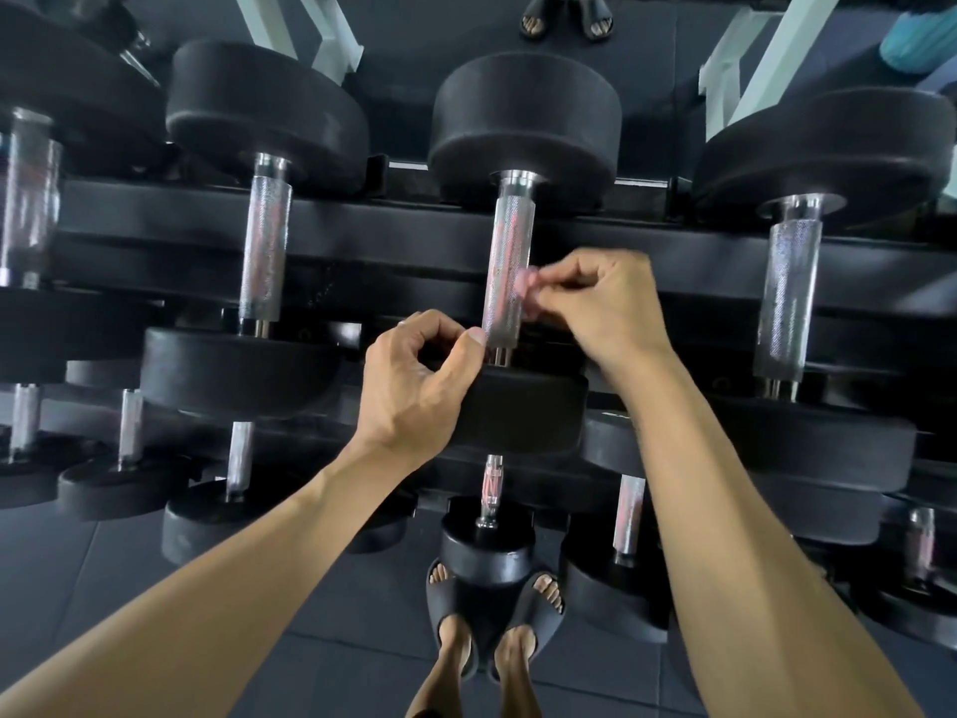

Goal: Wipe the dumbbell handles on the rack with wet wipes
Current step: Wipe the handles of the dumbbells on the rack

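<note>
The right hand (595, 308) has its fingers curled, pinching a small pinkish wad, apparently the wet wipe (529, 292), against the right side of the centre dumbbell's knurled handle (505, 272). The wad is blurred, so its exact shape cannot be told. The left hand (419, 380) sits at the lower left of that same handle, fingers curled with the thumb tip pressed toward the forefinger near the handle's lower end; whether anything is held between them cannot be told. The base of the left hand lies over the near black head (528, 412) of this dumbbell.

The far head (523, 127) of the centre dumbbell stands above the handle, resting on the black rack rail (388, 220) that runs behind it. To the left of the centre handle stands another dumbbell's handle (264, 251), and to the right a third (792, 292), both untouched. Below the centre dumbbell, smaller dumbbells (487, 541) sit on a lower tier. Beneath those, the person's feet in dark slide sandals (528, 614) stand on the dark floor (103, 551).
</note>
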`<state>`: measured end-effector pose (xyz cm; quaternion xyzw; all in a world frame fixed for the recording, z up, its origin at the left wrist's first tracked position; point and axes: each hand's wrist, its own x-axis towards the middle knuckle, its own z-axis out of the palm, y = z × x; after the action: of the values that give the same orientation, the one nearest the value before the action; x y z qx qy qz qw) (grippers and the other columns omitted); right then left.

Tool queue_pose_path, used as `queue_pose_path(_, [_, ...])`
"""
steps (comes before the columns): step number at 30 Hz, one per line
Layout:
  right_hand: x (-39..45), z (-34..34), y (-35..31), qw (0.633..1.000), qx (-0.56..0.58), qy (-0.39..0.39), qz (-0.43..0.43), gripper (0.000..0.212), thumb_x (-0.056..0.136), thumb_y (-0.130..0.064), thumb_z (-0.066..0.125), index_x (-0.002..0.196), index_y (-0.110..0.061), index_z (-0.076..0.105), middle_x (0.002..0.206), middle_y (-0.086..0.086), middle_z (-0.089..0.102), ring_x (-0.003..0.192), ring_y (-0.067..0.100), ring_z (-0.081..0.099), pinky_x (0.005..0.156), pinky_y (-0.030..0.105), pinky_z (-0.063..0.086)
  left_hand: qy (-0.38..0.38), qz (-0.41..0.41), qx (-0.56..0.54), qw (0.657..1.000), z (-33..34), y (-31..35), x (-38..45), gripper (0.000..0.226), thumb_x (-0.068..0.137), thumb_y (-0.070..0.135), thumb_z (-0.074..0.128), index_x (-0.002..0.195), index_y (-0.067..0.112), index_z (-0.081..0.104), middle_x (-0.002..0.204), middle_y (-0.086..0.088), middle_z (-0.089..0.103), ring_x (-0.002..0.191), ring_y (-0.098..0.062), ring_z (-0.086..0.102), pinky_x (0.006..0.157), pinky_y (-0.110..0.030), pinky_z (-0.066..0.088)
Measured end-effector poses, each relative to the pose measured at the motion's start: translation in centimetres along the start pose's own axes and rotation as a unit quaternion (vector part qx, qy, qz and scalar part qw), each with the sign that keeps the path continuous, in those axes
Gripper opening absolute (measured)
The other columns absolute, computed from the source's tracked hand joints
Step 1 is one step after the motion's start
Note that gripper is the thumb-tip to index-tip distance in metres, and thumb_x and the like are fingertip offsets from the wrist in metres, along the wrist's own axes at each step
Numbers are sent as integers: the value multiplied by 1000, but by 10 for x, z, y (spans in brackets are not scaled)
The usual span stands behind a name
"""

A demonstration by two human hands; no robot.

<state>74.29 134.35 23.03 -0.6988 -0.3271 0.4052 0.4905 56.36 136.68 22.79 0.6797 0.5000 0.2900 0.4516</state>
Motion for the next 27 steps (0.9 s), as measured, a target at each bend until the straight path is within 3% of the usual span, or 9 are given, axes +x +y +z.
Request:
queue_pose_path(3, [4, 2, -2, 1000, 14, 3, -2, 20, 80, 4, 77, 73, -15, 73, 77, 0, 77, 73, 18, 75, 75, 32, 61, 2, -5, 4, 1000, 0, 0, 0, 37, 81, 44, 56, 64, 12, 61, 59, 2, 58, 64, -24, 58, 59, -41, 47])
queue_pose_path(8, [-22, -9, 1, 977, -148, -149, 24, 6, 76, -15, 85, 78, -15, 79, 77, -6, 77, 80, 7, 74, 80, 25, 58, 14, 3, 11, 1000, 1, 0, -1, 38, 81, 44, 57, 64, 10, 59, 60, -4, 58, 64, -28, 57, 59, -44, 47])
queue_pose_path(12, [1, -5, -2, 998, -20, -50, 26, 7, 77, -4, 82, 78, -6, 76, 76, 11, 76, 76, 28, 75, 80, 41, 62, 1, -13, -13, 1000, 0, 1, -1, 39, 79, 44, 57, 65, 7, 58, 61, -11, 57, 58, -21, 53, 54, -42, 45])
queue_pose_path(14, [3, -2, 0, 999, 29, -23, 23, 12, 78, 0, 80, 75, -9, 75, 75, 7, 76, 74, 25, 75, 78, 35, 62, -3, -11, -9, 1000, 0, 1, -1, 38, 79, 42, 56, 66, 6, 58, 62, -12, 57, 59, -18, 51, 55, -41, 44])
queue_pose_path(19, [-24, -7, 14, 987, -81, -129, 49, 12, 78, -5, 82, 75, -14, 75, 78, -8, 77, 81, 6, 73, 85, 24, 57, -8, -10, -9, 1000, 0, 2, -2, 28, 83, 27, 57, 67, 4, 59, 63, -13, 56, 61, -15, 50, 56, -35, 42])
queue_pose_path(21, [-13, -6, 8, 991, -71, -109, 36, 18, 80, 3, 77, 73, -13, 73, 78, -2, 77, 81, 12, 75, 86, 32, 59, -8, -12, -5, 1000, 0, 3, -2, 24, 82, 24, 57, 68, 4, 60, 62, -9, 56, 62, -11, 50, 59, -30, 42])
queue_pose_path(24, [4, 0, -1, 997, 36, -37, 60, 25, 84, 13, 67, 75, -11, 67, 78, 3, 76, 78, 20, 75, 81, 36, 62, -11, -17, 1, 1000, -2, 2, -1, 21, 82, 22, 56, 68, 7, 62, 61, 1, 57, 64, -9, 52, 61, -24, 42])
queue_pose_path(27, [-4, 2, 10, 995, -50, -73, 47, 24, 83, 4, 71, 75, -18, 67, 83, 2, 76, 82, 18, 74, 82, 37, 60, -10, -17, 6, 1000, -2, 1, -1, 21, 81, 22, 56, 68, 8, 62, 62, -2, 58, 65, -10, 52, 63, -27, 43])
